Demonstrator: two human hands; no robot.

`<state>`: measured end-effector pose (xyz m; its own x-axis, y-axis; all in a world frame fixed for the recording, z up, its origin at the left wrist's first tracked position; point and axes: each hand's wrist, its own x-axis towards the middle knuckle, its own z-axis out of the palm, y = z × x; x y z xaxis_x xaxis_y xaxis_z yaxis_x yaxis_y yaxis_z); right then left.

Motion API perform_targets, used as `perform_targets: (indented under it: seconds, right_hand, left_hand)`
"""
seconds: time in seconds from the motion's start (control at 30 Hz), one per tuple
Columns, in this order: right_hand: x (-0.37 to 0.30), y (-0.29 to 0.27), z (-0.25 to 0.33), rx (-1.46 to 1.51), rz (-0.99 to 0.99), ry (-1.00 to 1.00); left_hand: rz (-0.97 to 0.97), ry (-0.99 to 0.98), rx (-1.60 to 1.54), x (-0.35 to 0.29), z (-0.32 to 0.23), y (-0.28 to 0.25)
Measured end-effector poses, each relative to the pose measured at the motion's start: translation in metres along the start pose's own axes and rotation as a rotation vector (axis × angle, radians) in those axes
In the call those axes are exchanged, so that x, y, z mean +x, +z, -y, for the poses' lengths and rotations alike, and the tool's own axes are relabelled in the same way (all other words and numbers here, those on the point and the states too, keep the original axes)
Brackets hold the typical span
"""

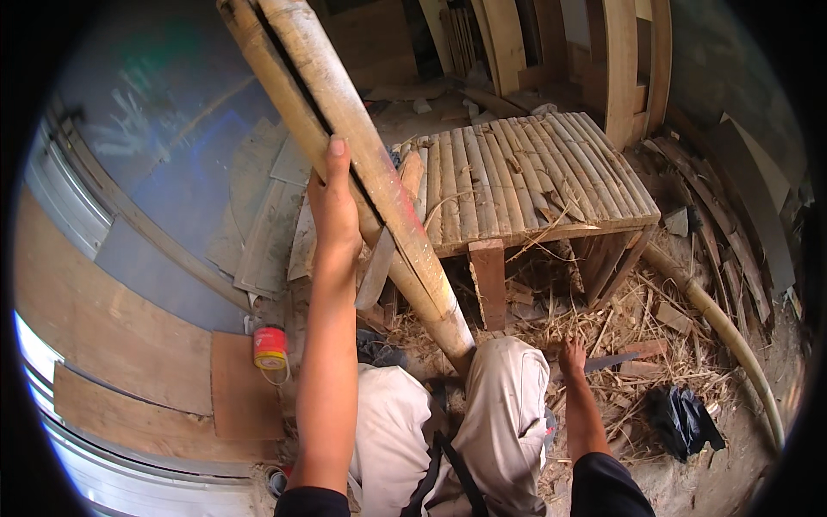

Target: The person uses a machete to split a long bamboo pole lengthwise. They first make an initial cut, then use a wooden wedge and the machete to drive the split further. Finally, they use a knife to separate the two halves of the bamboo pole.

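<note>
A thick bamboo pole [379, 164], split lengthwise by a dark gap, slants from the upper left down to the floor beside my right knee. My left hand [336, 202] is closed round it at mid-length, thumb up along the near side and fingers hidden behind. Just below that hand, a flat greyish strip [376, 269] sticks out of the split; whether it is wood or metal I cannot tell. Low on the right, my right hand [572, 355] is closed on a knife, its handle hidden in the fist. The dark tapering blade [610, 360] points right, over the shavings.
A low bench topped with bamboo slats [525, 177] stands ahead. Bamboo shavings [620, 405] litter the floor, with a black plastic bag [682, 422] among them. A curved pole [732, 332] lies at right. Boards [129, 370] and a red-yellow can [270, 347] are at left.
</note>
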<state>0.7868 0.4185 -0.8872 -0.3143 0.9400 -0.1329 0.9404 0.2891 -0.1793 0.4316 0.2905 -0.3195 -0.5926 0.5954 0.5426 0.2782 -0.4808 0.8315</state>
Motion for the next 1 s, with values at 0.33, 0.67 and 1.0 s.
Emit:
perform_targets:
  seconds: [0.33,0.67,1.0]
  right_hand:
    - [-0.013,-0.079,0.030,0.252,-0.360,-0.268]
    - [-0.093,-0.319,0.163,1.546,-0.615,-0.382]
    - [-0.155,-0.366,0.268,1.684,-0.518,-0.530]
  left_hand:
    - [-0.093,0.058,0.096,0.011,0.001,0.020]
    - [-0.102,0.038,0.058,0.025,0.013,0.013]
    - [-0.121,0.044,0.083,-0.009,-0.019,0.012]
